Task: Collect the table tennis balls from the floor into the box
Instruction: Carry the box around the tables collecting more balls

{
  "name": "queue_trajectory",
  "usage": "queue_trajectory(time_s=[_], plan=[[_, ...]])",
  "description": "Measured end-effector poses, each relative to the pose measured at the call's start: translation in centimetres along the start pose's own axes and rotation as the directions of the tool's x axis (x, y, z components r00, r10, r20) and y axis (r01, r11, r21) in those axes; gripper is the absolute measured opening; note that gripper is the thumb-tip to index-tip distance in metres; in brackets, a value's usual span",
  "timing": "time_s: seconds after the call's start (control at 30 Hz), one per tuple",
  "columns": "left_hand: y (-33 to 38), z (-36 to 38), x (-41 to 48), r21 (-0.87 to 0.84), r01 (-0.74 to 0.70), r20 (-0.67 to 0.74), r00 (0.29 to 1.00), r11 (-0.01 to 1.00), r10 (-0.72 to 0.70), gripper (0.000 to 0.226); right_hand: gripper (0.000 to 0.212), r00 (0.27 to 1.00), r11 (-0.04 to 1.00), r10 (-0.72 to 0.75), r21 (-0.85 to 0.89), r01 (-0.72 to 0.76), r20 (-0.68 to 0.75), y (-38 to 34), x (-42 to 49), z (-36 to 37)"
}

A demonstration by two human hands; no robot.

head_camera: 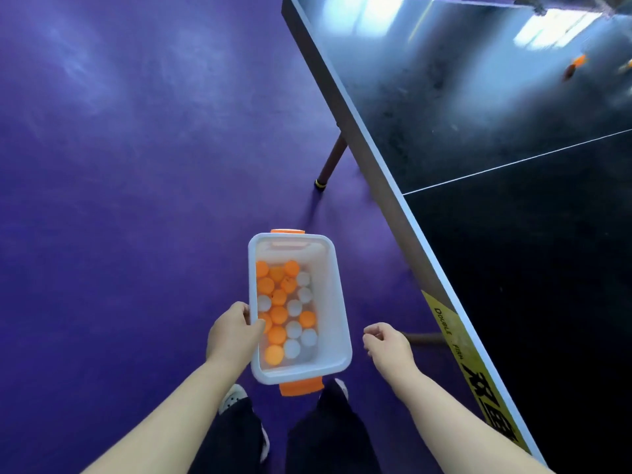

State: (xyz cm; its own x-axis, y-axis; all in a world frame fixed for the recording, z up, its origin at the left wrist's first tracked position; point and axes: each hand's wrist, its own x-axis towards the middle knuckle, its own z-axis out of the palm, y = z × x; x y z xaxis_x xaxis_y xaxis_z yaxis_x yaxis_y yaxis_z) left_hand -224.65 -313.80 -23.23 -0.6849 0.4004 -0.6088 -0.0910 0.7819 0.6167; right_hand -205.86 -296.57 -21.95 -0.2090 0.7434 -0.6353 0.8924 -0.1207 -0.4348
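Observation:
A white plastic box with orange clip handles hangs in front of me above the purple floor. Inside it lie several orange and white table tennis balls. My left hand grips the box's left rim, thumb inside the wall. My right hand hovers just right of the box, apart from it, fingers loosely curled with nothing seen in them. No loose ball shows on the visible floor.
A dark table tennis table fills the right side, its edge running diagonally, with a brown leg standing on the floor. Blurred orange shapes sit on the far tabletop. Purple floor spreads to the left. My feet are below the box.

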Motion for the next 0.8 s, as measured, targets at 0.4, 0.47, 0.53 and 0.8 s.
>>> queue_trajectory(time_s=[0.4,0.47,0.53,0.8], plan=[[-6.3,13.7,21.2,-0.055,0.105,-0.051,0.993,0.993,-0.108,0.011,0.020,1.000,0.959,0.011,-0.283,-0.006,0.016,3.1,26.0,9.1],[-7.5,17.6,24.9,-0.084,0.100,-0.048,0.993,0.991,-0.104,0.011,0.022,1.000,0.955,0.010,-0.296,-0.010,-0.001,4.8,31.1,11.0],[-8.5,21.6,28.5,-0.119,0.078,-0.039,0.996,0.990,-0.083,0.011,0.023,1.000,0.946,-0.008,-0.323,-0.002,-0.030,6.9,36.3,12.8],[-10.3,36.4,40.5,-0.213,-0.063,-0.021,0.998,0.975,0.060,0.017,0.021,0.980,0.922,-0.032,-0.384,-0.046,-0.196,15.5,52.9,14.5]])
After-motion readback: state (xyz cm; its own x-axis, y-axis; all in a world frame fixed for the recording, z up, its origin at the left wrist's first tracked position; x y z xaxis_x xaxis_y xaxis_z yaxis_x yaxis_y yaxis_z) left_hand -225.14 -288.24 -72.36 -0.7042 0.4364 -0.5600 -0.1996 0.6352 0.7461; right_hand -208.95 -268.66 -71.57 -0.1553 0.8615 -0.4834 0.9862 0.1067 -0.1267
